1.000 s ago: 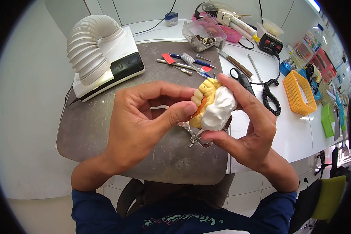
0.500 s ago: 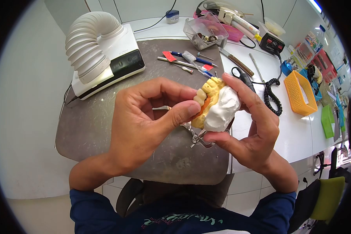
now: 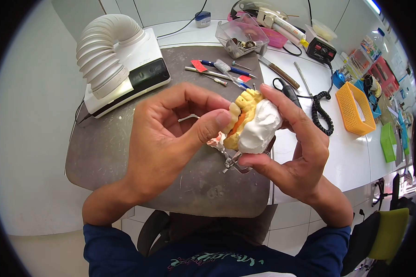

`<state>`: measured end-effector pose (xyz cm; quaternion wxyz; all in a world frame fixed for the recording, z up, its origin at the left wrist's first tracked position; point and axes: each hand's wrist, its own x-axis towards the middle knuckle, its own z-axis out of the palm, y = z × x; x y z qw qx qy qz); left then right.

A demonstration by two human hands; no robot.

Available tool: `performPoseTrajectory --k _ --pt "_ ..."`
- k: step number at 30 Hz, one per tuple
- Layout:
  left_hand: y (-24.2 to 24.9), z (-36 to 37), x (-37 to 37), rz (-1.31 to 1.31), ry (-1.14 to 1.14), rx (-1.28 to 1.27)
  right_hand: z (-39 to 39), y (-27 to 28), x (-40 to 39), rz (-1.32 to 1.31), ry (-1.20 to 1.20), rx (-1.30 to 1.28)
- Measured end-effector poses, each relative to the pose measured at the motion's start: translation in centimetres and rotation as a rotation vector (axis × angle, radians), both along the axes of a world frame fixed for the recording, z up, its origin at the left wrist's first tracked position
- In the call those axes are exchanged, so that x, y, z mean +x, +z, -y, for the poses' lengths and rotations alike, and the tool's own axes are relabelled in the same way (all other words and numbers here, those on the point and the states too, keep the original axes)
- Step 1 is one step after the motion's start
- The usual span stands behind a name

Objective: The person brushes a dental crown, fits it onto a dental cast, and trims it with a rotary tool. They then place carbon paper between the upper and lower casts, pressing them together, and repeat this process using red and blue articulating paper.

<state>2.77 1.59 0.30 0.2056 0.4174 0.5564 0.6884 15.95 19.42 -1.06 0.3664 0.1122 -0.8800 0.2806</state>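
My right hand [image 3: 305, 152] is closed around a yellow dental model [image 3: 247, 102] with a white plaster base [image 3: 261, 127], fingers over the top and thumb underneath. The model is tilted so its carved teeth face up and left. Between thumb and index finger, my left hand [image 3: 159, 134] pinches a tooth-coloured dental bridge [image 3: 234, 111] right at the model's side. An orange gum-like strip [image 3: 238, 123] shows beside it. Below the model hangs a metal articulator [image 3: 231, 162], partly hidden by the hands, with a pinkish piece [image 3: 217, 140] near its frame.
A grey mat [image 3: 208, 196] lies under the hands. Pens, a brush [image 3: 223, 67] and a knife [image 3: 282, 74] lie beyond them. A white extractor [image 3: 150, 76] with a ribbed hose stands left. At right are a coiled cord [image 3: 320, 111], a yellow basket [image 3: 351, 115] and a green tray [image 3: 388, 142].
My left fingers have drawn the bridge slightly left and away from the model, showing more of the orange strip. The pinkish piece below has come more into view.
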Motion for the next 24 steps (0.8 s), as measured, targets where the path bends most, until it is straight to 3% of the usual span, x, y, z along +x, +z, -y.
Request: performPoseTrajectory --k 11,14,16,24 --pt "0.5 0.0 0.2 0.043 -0.012 0.003 0.0 -0.1 -0.3 -0.059 0.014 0.036" --pt "0.6 0.0 0.4 -0.052 0.041 -0.003 0.4 0.4 -0.1 -0.001 -0.008 0.038" --pt "0.5 0.1 0.3 -0.261 0.1 -0.021 0.5 0.5 -0.2 -0.001 -0.027 0.056" --pt "0.7 0.5 -0.8 0.0 -0.026 -0.039 0.4 0.5 -0.1 0.072 -0.026 0.004"
